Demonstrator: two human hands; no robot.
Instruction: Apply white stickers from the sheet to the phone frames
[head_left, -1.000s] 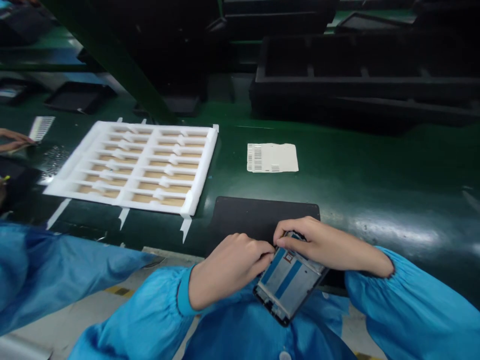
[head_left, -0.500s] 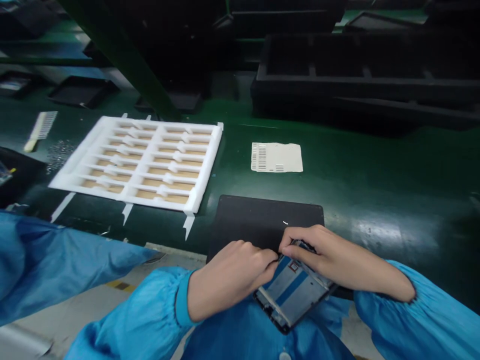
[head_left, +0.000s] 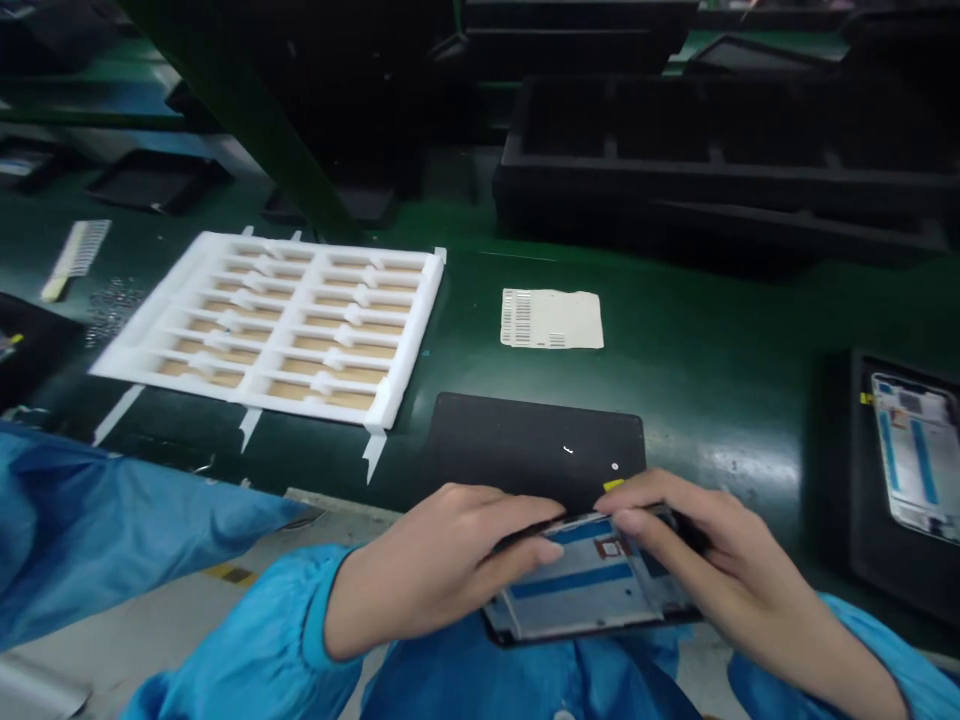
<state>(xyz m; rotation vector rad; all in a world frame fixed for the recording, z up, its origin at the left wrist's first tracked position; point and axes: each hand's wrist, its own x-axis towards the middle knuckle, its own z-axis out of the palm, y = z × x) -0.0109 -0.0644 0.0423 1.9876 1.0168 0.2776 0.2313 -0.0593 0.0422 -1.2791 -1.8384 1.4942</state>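
A phone mid-frame (head_left: 577, 590), grey inside with blue strips and a black rim, is held level above the near edge of the bench. My left hand (head_left: 457, 560) grips its left end, thumb over the inner face and fingers along the far edge. At the upper right part, my right hand (head_left: 697, 540) pinches the far edge between thumb and fingers. A small yellow tab (head_left: 613, 484) sticks out by the right fingertips. Beyond the frame lies a black mat (head_left: 525, 430) with a tiny white scrap and a white dot on it.
On the left a white foam tray (head_left: 285, 330) with slots is taped to the green bench. A cream card with strips (head_left: 559, 320) lies behind the mat. To the right, a black tray (head_left: 862, 500) holds another phone frame (head_left: 915, 450). Black bins (head_left: 675, 180) stand behind. Blue cloth (head_left: 112, 530) shows at left.
The phone frame has turned from a slant to nearly level with the bench edge. My hands have moved apart along it. A black tray with another frame has appeared at right.
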